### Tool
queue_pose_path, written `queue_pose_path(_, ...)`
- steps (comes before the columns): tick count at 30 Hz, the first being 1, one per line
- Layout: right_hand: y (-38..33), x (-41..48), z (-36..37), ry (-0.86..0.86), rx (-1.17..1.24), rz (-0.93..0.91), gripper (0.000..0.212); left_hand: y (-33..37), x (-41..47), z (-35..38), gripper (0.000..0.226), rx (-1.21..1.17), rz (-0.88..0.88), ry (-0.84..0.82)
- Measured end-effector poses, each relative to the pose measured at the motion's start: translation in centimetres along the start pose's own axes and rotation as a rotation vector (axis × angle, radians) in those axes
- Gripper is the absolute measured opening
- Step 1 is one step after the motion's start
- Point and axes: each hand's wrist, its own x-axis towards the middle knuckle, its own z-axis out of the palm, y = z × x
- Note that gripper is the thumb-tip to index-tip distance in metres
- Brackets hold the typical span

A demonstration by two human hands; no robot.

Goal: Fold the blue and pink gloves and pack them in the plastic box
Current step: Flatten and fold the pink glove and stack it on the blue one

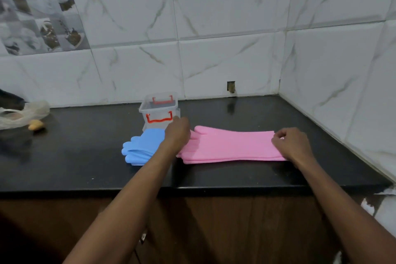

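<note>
Plastic box (pixel 158 109), clear with orange latches, stood open-topped at the rear of the worktop (pixel 85 156). Blue gloves (pixel 141 148) lay folded just before it, outside. Pink gloves (pixel 231 144) lay full length alongside; right hand (pixel 291 143) pinched their cuff, left hand (pixel 177 133) covered their fingers, grip not discernible.

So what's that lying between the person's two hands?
The pink gloves, stacked and stretched flat on the black counter: the left hand is on their finger end, the right hand pinches the cuff end. The head view shows it.
</note>
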Motion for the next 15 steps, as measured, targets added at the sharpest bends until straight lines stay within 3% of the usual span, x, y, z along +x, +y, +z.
queue_pose_path(5,0.1,-0.8,1.0,-0.014,-0.132,0.025,0.025,-0.9,-1.4,2.7,0.029,0.045,0.001,-0.107)
queue_pose_path(8,0.2,-1.1,0.5,0.050,-0.156,0.033,0.029,-0.2,-1.1,1.9,0.027,-0.010,0.056,0.066)
queue_pose_path(10,0.1,-1.5,0.4,0.083,-0.193,0.053,0.022,0.4,-1.1,1.5,0.031,-0.102,0.243,0.161)
queue_pose_path(12,0.3,-1.5,0.1,0.089,-0.126,0.107,0.017,1.2,-1.7,1.4,0.043,-0.135,0.434,0.024)
queue_pose_path(15,0.7,-1.1,-0.6,0.192,0.222,0.237,0.021,1.9,-3.0,2.6,0.057,0.042,0.601,-0.254)
